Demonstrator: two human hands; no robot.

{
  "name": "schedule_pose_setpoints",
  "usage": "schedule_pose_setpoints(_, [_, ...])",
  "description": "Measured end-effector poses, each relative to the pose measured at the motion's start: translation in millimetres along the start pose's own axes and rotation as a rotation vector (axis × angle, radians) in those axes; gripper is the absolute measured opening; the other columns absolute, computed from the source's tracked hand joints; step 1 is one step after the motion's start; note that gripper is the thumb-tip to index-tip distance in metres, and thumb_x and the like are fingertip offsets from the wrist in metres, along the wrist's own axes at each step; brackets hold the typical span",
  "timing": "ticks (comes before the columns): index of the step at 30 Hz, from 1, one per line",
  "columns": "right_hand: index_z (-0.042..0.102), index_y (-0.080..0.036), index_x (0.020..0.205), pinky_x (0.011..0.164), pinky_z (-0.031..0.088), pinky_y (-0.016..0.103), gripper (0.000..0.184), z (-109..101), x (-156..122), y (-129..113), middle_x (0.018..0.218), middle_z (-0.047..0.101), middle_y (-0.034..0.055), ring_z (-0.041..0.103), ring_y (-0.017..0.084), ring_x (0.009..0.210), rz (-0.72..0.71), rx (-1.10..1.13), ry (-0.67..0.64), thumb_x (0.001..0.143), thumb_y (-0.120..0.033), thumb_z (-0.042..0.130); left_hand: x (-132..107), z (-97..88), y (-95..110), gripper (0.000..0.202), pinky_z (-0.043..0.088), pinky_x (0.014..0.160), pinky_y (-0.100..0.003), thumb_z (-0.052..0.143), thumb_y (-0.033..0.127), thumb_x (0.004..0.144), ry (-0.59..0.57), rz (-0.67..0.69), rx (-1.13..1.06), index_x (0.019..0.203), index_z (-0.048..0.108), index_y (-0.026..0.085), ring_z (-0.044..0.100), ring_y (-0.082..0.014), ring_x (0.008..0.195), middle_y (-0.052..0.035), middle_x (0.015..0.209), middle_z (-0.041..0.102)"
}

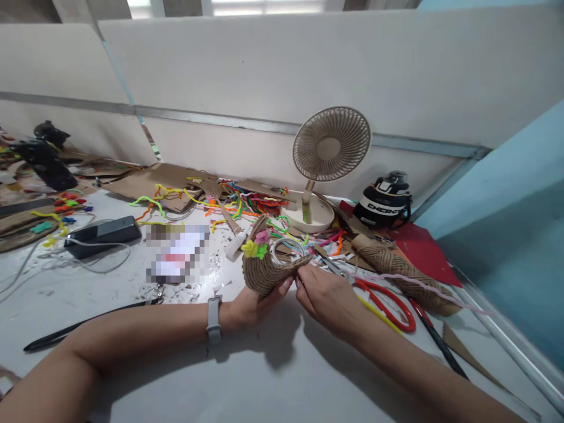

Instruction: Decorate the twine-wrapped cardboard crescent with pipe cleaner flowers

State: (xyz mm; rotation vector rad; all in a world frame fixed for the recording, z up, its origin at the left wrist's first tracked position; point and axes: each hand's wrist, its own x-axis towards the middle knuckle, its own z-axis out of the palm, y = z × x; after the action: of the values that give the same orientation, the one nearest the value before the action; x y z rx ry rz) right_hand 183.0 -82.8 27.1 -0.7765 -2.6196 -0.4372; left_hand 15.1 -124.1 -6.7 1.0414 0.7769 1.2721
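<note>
A brown twine-wrapped craft piece (264,275) with a rounded, ribbed body and a narrow tapering end is held up above the white table. Small pink, yellow and green fuzzy flowers (256,245) sit on its upper left side. My left hand (255,305), below a grey wristband (214,318), is closed around the piece from underneath. My right hand (324,294) pinches its narrow end on the right, with thumb and fingertips pressed together. What lies right between those fingertips is hidden. Red-handled scissors (388,302) lie beside my right forearm.
A roll of twine (403,276) and a black bottle (382,200) stand on the right. Behind are a small fan (330,147), colourful pipe cleaners (259,200) and cardboard (150,182). To the left lie a phone (178,255), a black power bank (103,236) and cables.
</note>
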Motion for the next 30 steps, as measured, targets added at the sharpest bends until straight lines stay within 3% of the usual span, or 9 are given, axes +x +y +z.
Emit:
schedule_pose_setpoints(8, [0.053,-0.016,0.082,0.06,0.036,0.027,0.017,-7,4,2,0.074,0.063,0.0051,0.058,0.016,0.067,0.099,0.161,-0.192,0.089,-0.018,0.038,4,-2.5,-1,0.037,0.038,0.107,-0.042,0.058,0.043,0.083,-0.054,0.26,0.355,0.107,0.066,0.017,0.056,-0.0239,0.109,-0.0086,0.104,0.068])
schedule_pose_setpoints(12, [0.053,-0.017,0.08,0.06,0.035,0.027,0.019,-18,5,2,0.073,0.061,0.0034,0.055,0.015,0.065,0.148,0.27,-0.256,0.09,-0.02,0.038,6,-10.6,-9,0.036,0.053,0.088,-0.038,0.058,0.047,0.083,0.001,0.255,0.354,0.096,0.067,0.015,0.063,-0.0204,0.087,-0.0087,0.094,0.07])
schedule_pose_setpoints(14, [0.053,-0.018,0.077,0.06,0.036,0.027,0.021,-24,5,3,0.07,0.06,0.003,0.054,0.015,0.063,0.155,0.319,-0.185,0.091,-0.021,0.038,6,-12.1,-9,0.037,0.056,0.076,-0.035,0.06,0.047,0.082,0.04,0.194,0.315,0.095,0.066,0.013,0.065,-0.0192,0.078,-0.0097,0.091,0.071])
schedule_pose_setpoints(16, [0.054,-0.018,0.078,0.064,0.04,0.028,0.019,-29,6,6,0.073,0.06,0.0051,0.056,0.017,0.069,0.187,0.323,-0.016,0.09,-0.022,0.04,5,-11.5,-7,0.039,0.057,0.072,-0.034,0.061,0.047,0.081,0.047,0.145,0.262,0.097,0.067,0.012,0.066,-0.0201,0.077,-0.0111,0.092,0.072])
schedule_pose_setpoints(19, [0.057,-0.016,0.091,0.083,0.043,0.038,0.014,-33,9,14,0.096,0.062,0.0119,0.056,0.024,0.094,0.266,0.368,0.181,0.086,-0.027,0.048,4,-9.0,-2,0.042,0.058,0.075,-0.037,0.061,0.046,0.082,-0.01,0.072,0.153,0.104,0.066,0.011,0.068,-0.0235,0.082,-0.0129,0.095,0.072])
schedule_pose_setpoints(21, [0.057,-0.017,0.098,0.088,0.043,0.041,0.02,-34,10,21,0.104,0.061,0.0121,0.055,0.025,0.101,0.327,0.559,0.071,0.086,-0.031,0.052,4,-7.9,0,0.044,0.057,0.079,-0.039,0.061,0.045,0.082,-0.027,0.032,0.075,0.111,0.064,0.011,0.069,-0.0255,0.087,-0.0138,0.104,0.07])
schedule_pose_setpoints(23, [0.058,-0.018,0.101,0.083,0.046,0.038,0.024,-33,11,27,0.101,0.063,0.0095,0.058,0.023,0.095,0.397,0.812,-0.133,0.085,-0.036,0.055,5,-7.8,2,0.047,0.056,0.082,-0.041,0.062,0.043,0.082,-0.023,0.014,0.033,0.117,0.062,0.013,0.069,-0.0259,0.089,-0.0142,0.111,0.068])
schedule_pose_setpoints(25, [0.057,-0.018,0.104,0.076,0.048,0.034,0.03,-28,11,31,0.096,0.063,0.0076,0.06,0.021,0.088,0.453,1.027,-0.257,0.082,-0.038,0.06,7,-8.3,2,0.048,0.056,0.08,-0.04,0.063,0.041,0.082,-0.015,0.013,0.042,0.121,0.06,0.013,0.069,-0.0246,0.086,-0.0139,0.109,0.068])
schedule_pose_setpoints(30, [0.05,-0.018,0.114,0.069,0.048,0.031,0.043,-13,9,32,0.093,0.062,0.0055,0.06,0.017,0.08,0.542,1.323,-0.305,0.078,-0.034,0.066,8,-10.1,2,0.048,0.057,0.071,-0.033,0.07,0.036,0.077,0.029,0.028,0.149,0.118,0.061,0.013,0.067,-0.0217,0.084,-0.0127,0.102,0.069])
